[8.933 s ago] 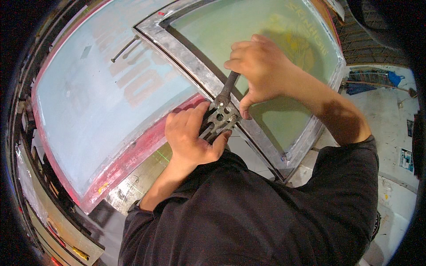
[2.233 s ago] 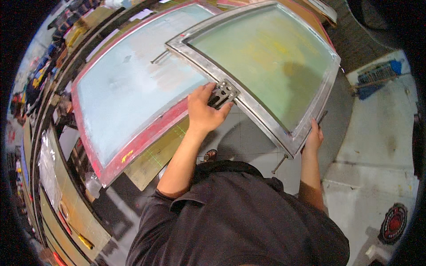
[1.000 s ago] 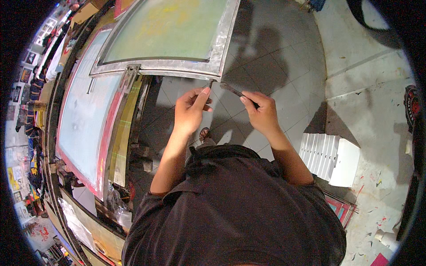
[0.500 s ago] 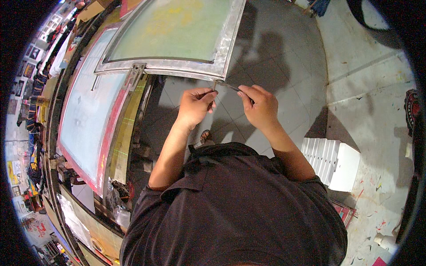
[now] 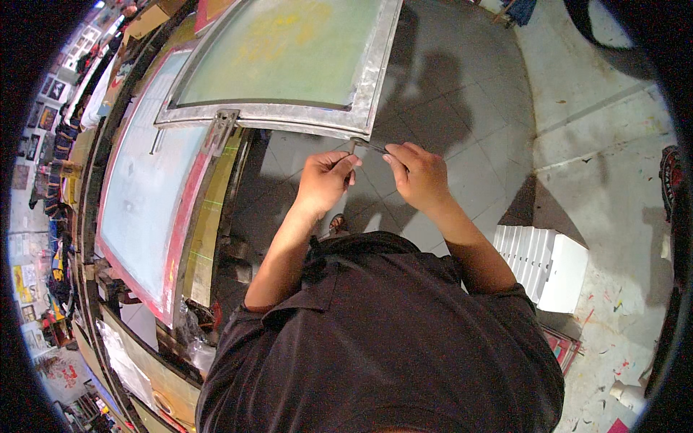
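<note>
My left hand (image 5: 326,182) is closed, pinching a small bolt-like metal piece (image 5: 352,146) between thumb and fingers. Closed around a slim dark wrench (image 5: 373,147), my right hand (image 5: 420,175) lies a little to the right. The wrench's head meets the top of the metal piece, just below the near right corner of a metal-framed printing screen (image 5: 289,119). Its mesh is greenish with yellow stains. A metal clamp bracket (image 5: 223,128) joins the screen's near edge on the left. Fingertips cover part of the held pieces.
Under and left of the screen lies a second screen with pale blue mesh and a red-edged frame (image 5: 175,238), on a long rail table. White boxes (image 5: 566,268) stand on the right by a paint-spotted wall (image 5: 606,173). Grey floor tiles (image 5: 476,94) show ahead.
Both hands have shifted slightly, with the tool head and metal piece still together. The metal piece now shows more upright above my left fingers. The whole view has tilted a little.
</note>
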The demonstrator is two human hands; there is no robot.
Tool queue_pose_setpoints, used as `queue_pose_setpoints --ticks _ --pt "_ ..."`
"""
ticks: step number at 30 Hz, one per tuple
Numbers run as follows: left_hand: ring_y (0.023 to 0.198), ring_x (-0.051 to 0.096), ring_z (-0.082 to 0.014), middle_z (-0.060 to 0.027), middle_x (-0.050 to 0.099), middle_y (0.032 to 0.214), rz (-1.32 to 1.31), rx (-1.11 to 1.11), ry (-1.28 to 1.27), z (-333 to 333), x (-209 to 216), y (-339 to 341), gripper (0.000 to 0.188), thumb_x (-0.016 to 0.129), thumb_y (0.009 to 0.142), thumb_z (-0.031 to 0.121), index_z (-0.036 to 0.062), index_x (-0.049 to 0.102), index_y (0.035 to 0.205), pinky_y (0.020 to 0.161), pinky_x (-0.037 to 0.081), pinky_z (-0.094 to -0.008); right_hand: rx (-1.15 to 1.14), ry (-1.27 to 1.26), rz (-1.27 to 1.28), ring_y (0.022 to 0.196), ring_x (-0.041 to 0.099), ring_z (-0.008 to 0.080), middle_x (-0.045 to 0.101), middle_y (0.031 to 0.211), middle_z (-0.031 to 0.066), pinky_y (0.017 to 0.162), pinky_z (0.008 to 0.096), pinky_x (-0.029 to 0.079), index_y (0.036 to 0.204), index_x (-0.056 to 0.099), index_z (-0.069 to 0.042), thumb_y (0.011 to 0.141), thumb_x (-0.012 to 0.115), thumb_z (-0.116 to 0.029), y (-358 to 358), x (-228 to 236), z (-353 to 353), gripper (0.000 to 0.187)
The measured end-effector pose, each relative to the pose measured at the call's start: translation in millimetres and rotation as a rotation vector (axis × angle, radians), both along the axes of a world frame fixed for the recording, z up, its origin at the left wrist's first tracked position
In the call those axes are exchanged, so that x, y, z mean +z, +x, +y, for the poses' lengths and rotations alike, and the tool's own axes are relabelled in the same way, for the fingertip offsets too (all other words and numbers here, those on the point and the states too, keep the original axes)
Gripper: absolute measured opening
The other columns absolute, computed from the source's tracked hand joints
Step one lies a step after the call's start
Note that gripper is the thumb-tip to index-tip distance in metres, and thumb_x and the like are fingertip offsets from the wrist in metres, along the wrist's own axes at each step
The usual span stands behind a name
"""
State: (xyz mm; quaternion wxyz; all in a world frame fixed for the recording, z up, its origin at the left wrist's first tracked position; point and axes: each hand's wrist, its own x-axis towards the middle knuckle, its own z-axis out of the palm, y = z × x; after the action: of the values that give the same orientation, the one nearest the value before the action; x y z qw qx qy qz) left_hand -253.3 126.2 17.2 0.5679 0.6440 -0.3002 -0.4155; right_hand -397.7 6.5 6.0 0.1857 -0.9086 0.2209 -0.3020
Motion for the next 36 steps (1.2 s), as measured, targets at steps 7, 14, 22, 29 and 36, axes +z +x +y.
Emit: queue_pose_setpoints --ticks 7,14,22,29,36 --pt "0.049 0.044 -0.0073 -0.0001 0.054 0.06 0.024 -0.043 0.017 2.9 -1.4 3.4 0.02 0.052 0.091 0.017 0.0032 0.064 0.083 0.045 0.033 -0.0212 0.01 -0.01 -0.047 0.062 0.059 0.0323 0.06 0.071 0.0126 0.052 0.0393 0.045 0.086 0.06 -0.007 0.082 0.06 -0.018 5.4 -19.1 -2.1 0.011" --pt "0.056 0.053 -0.0096 -0.0039 0.058 0.07 0.172 0.098 0.115 -1.0 -13.0 18.6 0.037 0.06 0.084 0.038 0.0017 0.062 0.094 0.049 0.037 -0.0231 0.054 0.035 -0.021 0.061 0.058 0.0337 0.059 0.069 0.0139 0.051 0.0418 0.043 0.084 0.057 -0.007 0.083 0.059 -0.019 4.5 -13.6 -5.5 0.013" --pt "0.106 0.052 -0.0306 -0.016 0.054 0.113 0.755 0.384 -0.344 -49.4 9.8 31.4 0.058 0.056 0.08 0.043 -0.001 0.047 0.117 0.088 0.04 -0.0414 0.116 0.082 0.065 0.062 0.057 0.0369 0.057 0.068 0.0152 0.052 0.0465 0.042 0.077 0.054 -0.007 0.086 0.054 -0.026 5.5 -17.0 -13.5 0.021" --pt "0.111 0.046 -0.0397 -0.019 0.049 0.121 0.969 0.519 -0.544 -73.1 -6.5 36.7 0.047 0.047 0.076 0.021 -0.0019 0.045 0.118 0.098 0.032 -0.0553 0.076 0.039 0.012 0.057 0.055 0.0372 0.054 0.062 0.0163 0.049 0.0437 0.039 0.077 0.053 -0.005 0.085 0.056 -0.021 3.8 -15.5 -7.4 0.018" --pt "0.114 0.044 -0.0398 -0.0188 0.048 0.122 1.008 0.557 -0.531 -71.7 0.8 35.3 0.048 0.047 0.076 0.021 -0.001 0.044 0.119 0.1 0.029 -0.0552 0.085 0.03 -0.123 0.051 0.052 0.0346 0.051 0.058 0.0153 0.046 0.0411 0.038 0.073 0.053 -0.005 0.083 0.059 -0.019 10.3 -16.5 -6.4 0.018"
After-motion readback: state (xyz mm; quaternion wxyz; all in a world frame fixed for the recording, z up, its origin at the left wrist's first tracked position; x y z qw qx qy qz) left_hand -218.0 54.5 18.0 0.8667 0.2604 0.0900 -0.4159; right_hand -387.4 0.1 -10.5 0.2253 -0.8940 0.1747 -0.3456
